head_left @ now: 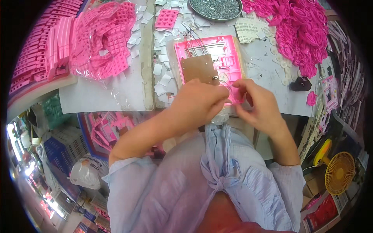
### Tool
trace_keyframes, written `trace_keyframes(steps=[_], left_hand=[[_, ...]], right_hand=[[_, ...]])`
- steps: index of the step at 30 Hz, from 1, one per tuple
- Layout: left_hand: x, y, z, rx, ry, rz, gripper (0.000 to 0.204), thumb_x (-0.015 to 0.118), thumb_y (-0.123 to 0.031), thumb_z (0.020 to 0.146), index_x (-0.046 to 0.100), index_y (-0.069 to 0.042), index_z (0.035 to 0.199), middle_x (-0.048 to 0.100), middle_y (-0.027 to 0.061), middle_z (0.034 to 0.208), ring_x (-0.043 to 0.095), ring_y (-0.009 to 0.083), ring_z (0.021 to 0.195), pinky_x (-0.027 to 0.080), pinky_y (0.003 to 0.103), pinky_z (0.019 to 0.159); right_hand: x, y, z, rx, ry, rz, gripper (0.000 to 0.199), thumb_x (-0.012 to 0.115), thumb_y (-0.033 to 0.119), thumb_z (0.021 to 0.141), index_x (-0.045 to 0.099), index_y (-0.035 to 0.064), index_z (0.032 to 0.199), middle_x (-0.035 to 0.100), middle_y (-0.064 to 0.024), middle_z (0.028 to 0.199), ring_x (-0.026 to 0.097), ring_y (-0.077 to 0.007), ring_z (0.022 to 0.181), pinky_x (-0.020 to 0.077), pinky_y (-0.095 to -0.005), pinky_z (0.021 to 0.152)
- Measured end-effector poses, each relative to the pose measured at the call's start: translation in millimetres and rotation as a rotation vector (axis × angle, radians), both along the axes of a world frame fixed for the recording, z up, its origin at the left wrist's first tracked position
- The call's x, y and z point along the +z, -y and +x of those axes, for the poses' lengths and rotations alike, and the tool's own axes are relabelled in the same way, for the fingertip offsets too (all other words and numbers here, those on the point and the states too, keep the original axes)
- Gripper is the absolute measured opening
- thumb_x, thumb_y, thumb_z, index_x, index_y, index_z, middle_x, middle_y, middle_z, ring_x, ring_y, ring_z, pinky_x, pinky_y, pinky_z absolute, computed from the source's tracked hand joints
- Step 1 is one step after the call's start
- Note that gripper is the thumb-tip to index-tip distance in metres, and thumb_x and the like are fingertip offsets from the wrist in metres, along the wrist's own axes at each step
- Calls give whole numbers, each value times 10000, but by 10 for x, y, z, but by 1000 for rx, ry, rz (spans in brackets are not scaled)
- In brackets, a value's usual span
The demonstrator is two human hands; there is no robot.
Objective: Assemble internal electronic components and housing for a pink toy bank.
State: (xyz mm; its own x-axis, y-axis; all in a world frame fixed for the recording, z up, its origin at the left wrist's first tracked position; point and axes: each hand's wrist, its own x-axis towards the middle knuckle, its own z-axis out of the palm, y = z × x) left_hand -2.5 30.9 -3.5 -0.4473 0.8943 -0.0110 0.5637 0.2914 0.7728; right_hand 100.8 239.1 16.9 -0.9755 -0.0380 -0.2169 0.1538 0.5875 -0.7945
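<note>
A pink plastic casing (pixel 233 48) lies with its inside facing up on the table in front of me. A brown circuit board (pixel 198 68) covers its left part, with thin wires (pixel 194 40) running out past the far edge. My left hand (pixel 198 99) is closed in a pinch over the casing's near edge, just below the board. Whatever its fingers hold is hidden. Over the near right corner of the casing, my right hand (pixel 258 105) has its fingers curved and its thumb held apart from them. A clear plastic bag (pixel 175 66) lies under the casing.
Stacked pink parts (pixel 35 54) and a bag of pink keypads (pixel 101 42) occupy the left. At the back is a round tray of small screws (pixel 215 7); bright pink parts (pixel 299 31) are heaped right. Paper scraps (pixel 157 70) litter the table. A yellow fan (pixel 340 173) stands lower right.
</note>
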Motion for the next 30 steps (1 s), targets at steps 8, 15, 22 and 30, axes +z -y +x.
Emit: trace_keyframes(steps=[8, 15, 22, 30], left_hand=[[105, 237, -251, 319, 1022, 84, 171, 541, -31, 973, 627, 34, 1106, 664, 33, 795, 555, 44, 620, 429, 221, 538], [-17, 381, -43, 616, 693, 219, 146, 589, -92, 1026, 623, 30, 1098, 667, 24, 840, 583, 27, 713, 459, 195, 607], [-51, 429, 13, 430, 812, 73, 149, 619, -107, 1023, 659, 34, 1049, 639, -13, 838, 572, 29, 747, 463, 205, 637], [92, 521, -80, 447, 1060, 50, 173, 611, -132, 1028, 696, 14, 1066, 657, 1, 752, 493, 6, 585, 358, 195, 490]], right_hand=[[-65, 78, -698, 376, -619, -14, 357, 715, 21, 781, 729, 119, 1124, 663, -75, 1129, 641, -295, 997, 551, -364, 796], [-275, 180, -788, 385, -681, 72, 187, 761, 44, 745, 637, 73, 882, 669, -63, 1009, 655, -282, 877, 549, -365, 696], [-133, 321, -527, 268, -344, -129, 222, 764, 45, 784, 637, 23, 966, 652, -63, 912, 654, -215, 752, 512, -321, 610], [-75, 450, -517, 49, 173, -434, 173, 695, 69, 915, 663, 19, 1077, 641, -42, 753, 604, -100, 615, 469, -265, 564]])
